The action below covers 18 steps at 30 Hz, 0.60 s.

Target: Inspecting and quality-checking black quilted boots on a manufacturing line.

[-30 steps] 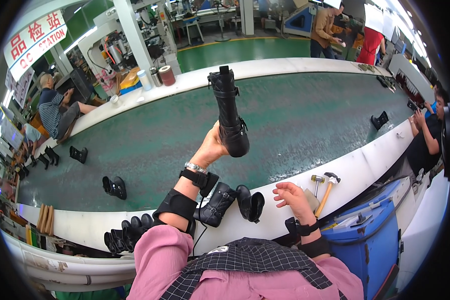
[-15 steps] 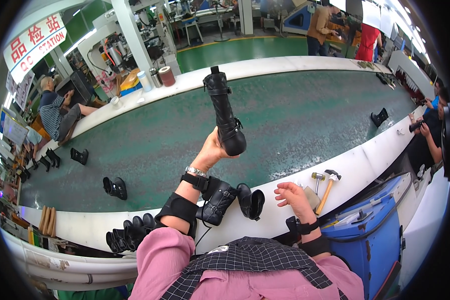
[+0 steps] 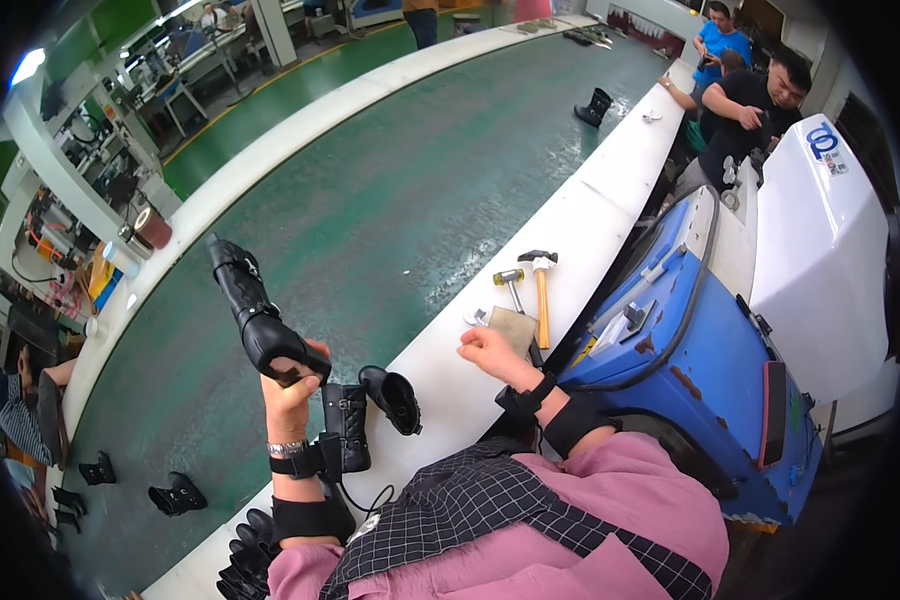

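A black buckled boot [image 3: 245,303] is tilted in the grip of my left hand [image 3: 292,392], its shaft pointing up and away to the left. My fingers wrap its foot end, where the dark underside partly shows. My right hand [image 3: 495,355] hovers above the white ledge with its fingers loosely bent and nothing visible in them. Just beyond it lie a beige pad [image 3: 513,328] and a small silver item [image 3: 478,317] of unclear kind. A laced black boot [image 3: 345,425] stands by my left wrist, and another black boot [image 3: 391,399] leans beside it.
A wooden-handled hammer [image 3: 542,300] and a yellow-tipped mallet [image 3: 511,288] lie on the white ledge [image 3: 580,225]. The green belt [image 3: 390,230] carries scattered boots, one boot [image 3: 177,494] nearer me. A blue machine [image 3: 650,330] stands at right; people sit beyond it.
My view has swung to the right. The boot in my left hand has turned, bringing its underside into sight. My right hand's fingers have curled in, and it is closer to the beige pad.
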Available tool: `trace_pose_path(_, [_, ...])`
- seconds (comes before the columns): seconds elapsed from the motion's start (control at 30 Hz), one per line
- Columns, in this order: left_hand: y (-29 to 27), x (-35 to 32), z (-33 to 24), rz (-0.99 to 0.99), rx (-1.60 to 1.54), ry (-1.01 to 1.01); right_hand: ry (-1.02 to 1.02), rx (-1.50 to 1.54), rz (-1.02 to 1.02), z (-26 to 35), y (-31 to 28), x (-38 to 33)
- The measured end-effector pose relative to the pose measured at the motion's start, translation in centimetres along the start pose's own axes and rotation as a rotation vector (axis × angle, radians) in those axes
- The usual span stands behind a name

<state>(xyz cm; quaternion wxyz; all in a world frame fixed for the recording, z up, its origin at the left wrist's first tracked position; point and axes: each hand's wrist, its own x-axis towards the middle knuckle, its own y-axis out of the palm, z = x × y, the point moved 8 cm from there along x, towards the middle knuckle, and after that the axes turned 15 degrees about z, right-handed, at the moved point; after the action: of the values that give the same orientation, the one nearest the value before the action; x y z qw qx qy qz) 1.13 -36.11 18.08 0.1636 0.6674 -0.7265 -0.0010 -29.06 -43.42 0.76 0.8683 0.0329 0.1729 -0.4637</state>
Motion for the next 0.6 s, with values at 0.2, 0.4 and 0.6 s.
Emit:
trace_pose_path(0.2, [-0.4, -2.5, 2.1, -0.090, -0.083, -0.105, 0.121, -0.512, -0.630, -0.7, -10.2, 0.1])
trace_pose_path(0.4, [-0.5, -4.1, 2.1, -0.079, -0.067, -0.143, 0.537, -0.634, -0.614, -3.8, -12.8, -1.3])
trace_pose_path(0.6, [-1.4, -5.0, 2.4, -0.114, -0.063, -0.205, 0.420, -0.812, -0.526, -6.0, -9.4, 0.0])
